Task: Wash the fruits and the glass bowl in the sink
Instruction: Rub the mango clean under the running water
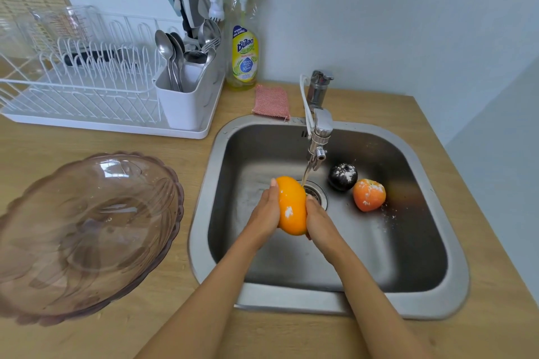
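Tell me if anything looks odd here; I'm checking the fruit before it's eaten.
White powdery patches cling to the yellow fruit, dark fruit and orange-red fruit, with specks scattered on the sink floor.

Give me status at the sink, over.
Both hands, left hand and right hand, grip orange fruit under running tap. Two powdery fruits wait in sink. Glass bowl on counter. Nothing blocking.
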Demonstrator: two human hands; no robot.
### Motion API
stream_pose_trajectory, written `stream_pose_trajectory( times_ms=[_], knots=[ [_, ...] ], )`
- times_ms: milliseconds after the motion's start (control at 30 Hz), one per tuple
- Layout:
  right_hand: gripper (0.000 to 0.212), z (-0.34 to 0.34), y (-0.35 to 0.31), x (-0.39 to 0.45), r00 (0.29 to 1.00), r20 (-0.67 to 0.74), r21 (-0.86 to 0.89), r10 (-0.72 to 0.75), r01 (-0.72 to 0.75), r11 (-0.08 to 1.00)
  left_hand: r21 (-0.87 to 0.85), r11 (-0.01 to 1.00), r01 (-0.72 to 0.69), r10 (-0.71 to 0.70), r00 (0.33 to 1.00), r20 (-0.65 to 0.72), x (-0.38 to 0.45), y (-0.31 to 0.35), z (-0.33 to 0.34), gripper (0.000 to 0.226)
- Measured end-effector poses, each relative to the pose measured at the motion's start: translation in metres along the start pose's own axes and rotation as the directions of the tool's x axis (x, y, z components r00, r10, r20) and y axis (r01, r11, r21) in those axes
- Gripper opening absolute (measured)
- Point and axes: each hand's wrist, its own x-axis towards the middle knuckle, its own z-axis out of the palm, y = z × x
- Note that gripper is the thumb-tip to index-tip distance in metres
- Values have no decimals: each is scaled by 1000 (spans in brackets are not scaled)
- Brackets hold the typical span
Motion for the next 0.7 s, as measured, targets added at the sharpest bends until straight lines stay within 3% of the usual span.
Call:
stream_pose_trajectory(
  times_ms=[100,267,500,700],
  knots=[
    [42,2,-6,-5,996,23,154,85,-87,984,110,991,-72,71,997,14,-10,0,0,63],
    [27,-3,-5,0,995,59,282,84,-97,954,163,962,-221,208,974,92,-21,1,-2,57],
    [26,-13,-5,15,980,108,452,170,-200,869,139,981,-137,108,974,201,-12,10,4,68],
    [27,-8,-4,24,980,95,472,177,-201,858,150,977,-154,148,988,54,5,9,10,44]
  ],
)
